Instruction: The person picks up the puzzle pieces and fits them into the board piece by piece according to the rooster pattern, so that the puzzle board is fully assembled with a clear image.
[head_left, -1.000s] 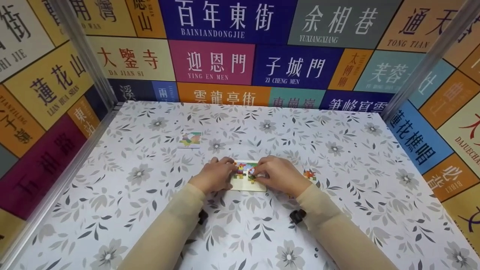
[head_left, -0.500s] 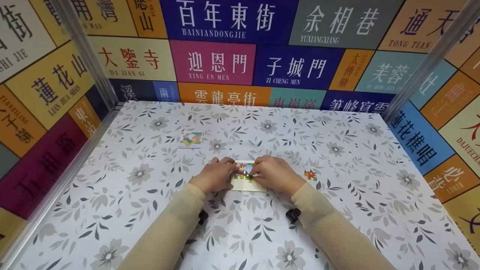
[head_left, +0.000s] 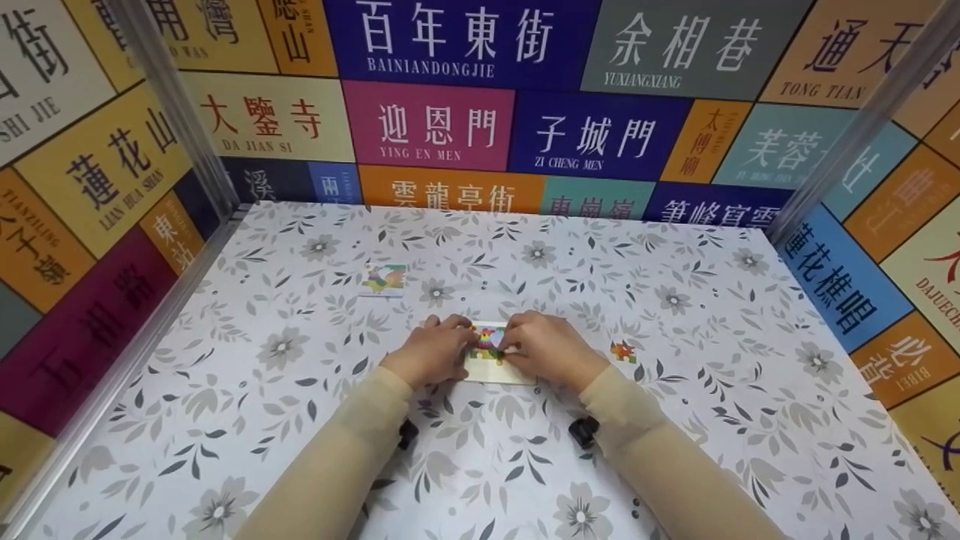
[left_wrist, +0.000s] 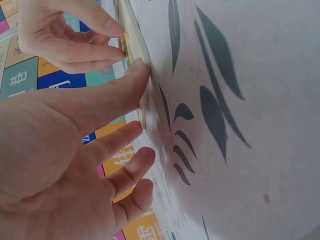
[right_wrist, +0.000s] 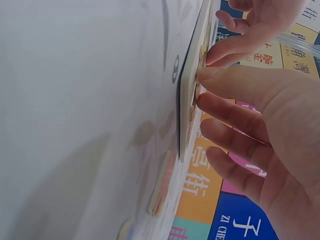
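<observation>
A small pale puzzle board (head_left: 495, 373) lies between both hands, with colourful pieces, one showing a bird, along its far side. My left hand (head_left: 435, 349) grips its left end; in the left wrist view the thumb presses the board's edge (left_wrist: 143, 52) and the other fingers spread beyond it. My right hand (head_left: 553, 346) pinches a puzzle piece low over the board, mostly hidden by the fingers. In the right wrist view the right thumb and index fingertip (right_wrist: 207, 75) meet at the board's top, the remaining fingers loosely bent.
An orange-red puzzle piece (head_left: 622, 350) lies right of the right hand. A square picture card (head_left: 383, 280) lies farther back on the left. The flower-patterned tabletop (head_left: 300, 420) is bordered by panels (head_left: 435, 124) with large lettering.
My right hand has shifted slightly left over the board, and the piece in its fingers has turned and come in close to the bird picture. The left hand keeps its hold.
</observation>
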